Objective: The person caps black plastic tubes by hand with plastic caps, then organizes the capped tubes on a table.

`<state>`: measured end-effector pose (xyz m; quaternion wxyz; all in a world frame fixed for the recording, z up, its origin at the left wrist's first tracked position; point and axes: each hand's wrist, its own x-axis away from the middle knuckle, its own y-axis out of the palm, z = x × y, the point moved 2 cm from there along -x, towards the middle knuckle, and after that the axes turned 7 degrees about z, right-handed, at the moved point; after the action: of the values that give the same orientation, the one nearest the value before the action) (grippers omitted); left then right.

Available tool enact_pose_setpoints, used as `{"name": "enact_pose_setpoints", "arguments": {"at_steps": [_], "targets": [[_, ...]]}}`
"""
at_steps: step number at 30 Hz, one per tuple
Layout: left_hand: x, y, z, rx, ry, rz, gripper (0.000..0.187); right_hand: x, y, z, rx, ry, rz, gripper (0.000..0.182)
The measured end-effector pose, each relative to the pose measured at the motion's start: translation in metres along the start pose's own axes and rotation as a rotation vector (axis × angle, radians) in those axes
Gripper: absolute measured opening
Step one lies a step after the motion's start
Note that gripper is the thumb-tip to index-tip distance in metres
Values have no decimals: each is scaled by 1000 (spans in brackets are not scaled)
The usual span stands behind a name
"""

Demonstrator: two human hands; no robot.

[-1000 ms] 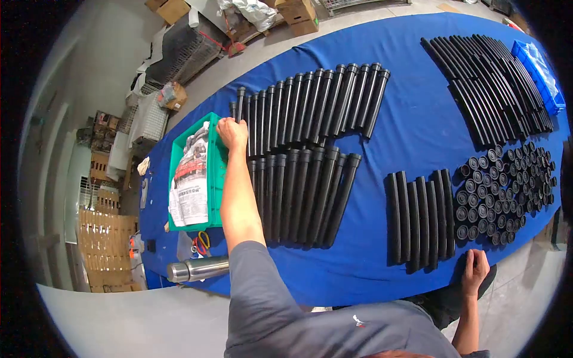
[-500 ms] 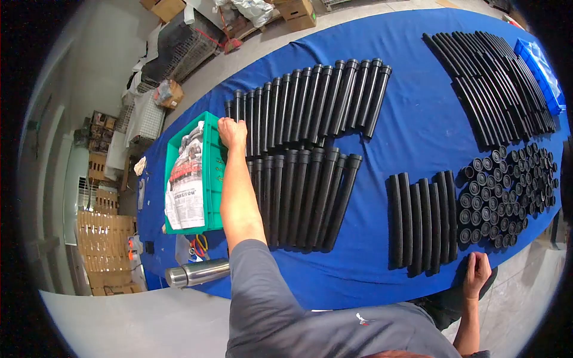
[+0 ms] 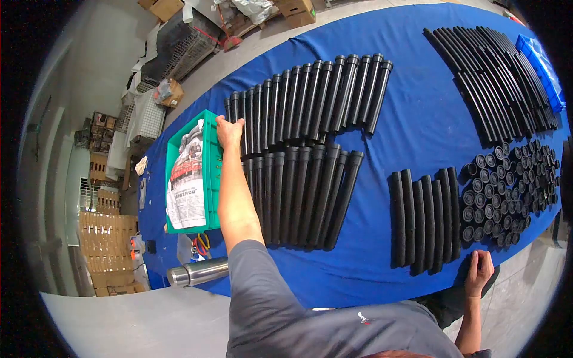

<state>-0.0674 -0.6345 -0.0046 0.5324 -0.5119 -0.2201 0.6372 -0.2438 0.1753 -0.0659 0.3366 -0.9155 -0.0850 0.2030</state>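
Note:
My left hand (image 3: 230, 132) reaches across to the near-right rim of a green plastic crate (image 3: 210, 161), its fingers closed over the edge. Folded newspaper (image 3: 188, 185) lies inside the crate. Just right of that hand, black tubes with collared ends (image 3: 286, 107) lie side by side in a back row, and a second row of the same tubes (image 3: 304, 197) lies in front. At the table's near-right edge rests my right hand (image 3: 479, 273), fingers curled in and nothing visible in them. Close to it are several black round caps (image 3: 489, 194) and plain black tubes (image 3: 425, 221).
A blue cloth (image 3: 358, 262) covers the table. Long thin black tubes (image 3: 492, 89) and a blue tray (image 3: 540, 71) occupy the far right. A steel flask (image 3: 200, 272) and pliers with coloured handles (image 3: 203, 243) lie near my left forearm. Cartons (image 3: 295, 12) stand beyond.
My left hand has shifted very slightly on the crate's rim, its fingers a little differently set. The right-hand fingers have loosened a touch. The tubes and caps have stayed put.

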Motion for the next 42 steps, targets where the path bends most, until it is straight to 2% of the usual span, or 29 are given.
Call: {"name": "enact_pose_setpoints", "arguments": {"at_steps": [4,9,14,16,25,26,28,29,33,35,38,42], "targets": [[-11,7,-26,97,-43,-70,88,1,2,4,0,-10,12,12],[-15,15,-30,177,-52,-95,77,1,0,5,14,14,-9,12],[-27,19,-35,163,2,-148,75,0,0,4,16,-10,-2,11],[-22,15,-33,150,27,-105,75,1,2,4,12,-25,9,11],[-16,6,-27,217,16,-133,90,3,-1,12,-2,8,-7,9],[-25,14,-39,212,41,-118,96,1,1,10,-20,10,-1,9],[-36,26,-54,169,76,-96,96,-3,-3,-2,16,14,3,7],[-20,4,-31,97,84,-102,92,-8,-6,-16,36,-13,-5,7],[-15,2,-31,302,205,-14,78,-9,-5,-20,-3,-39,46,7],[-2,-6,-26,435,226,-29,62,-7,-6,-18,-7,-69,62,7],[76,-62,31,639,261,-71,47,-6,-6,-15,-65,-68,79,8],[205,-122,90,767,333,-188,36,-4,-8,-16,-90,-113,130,8]]}}
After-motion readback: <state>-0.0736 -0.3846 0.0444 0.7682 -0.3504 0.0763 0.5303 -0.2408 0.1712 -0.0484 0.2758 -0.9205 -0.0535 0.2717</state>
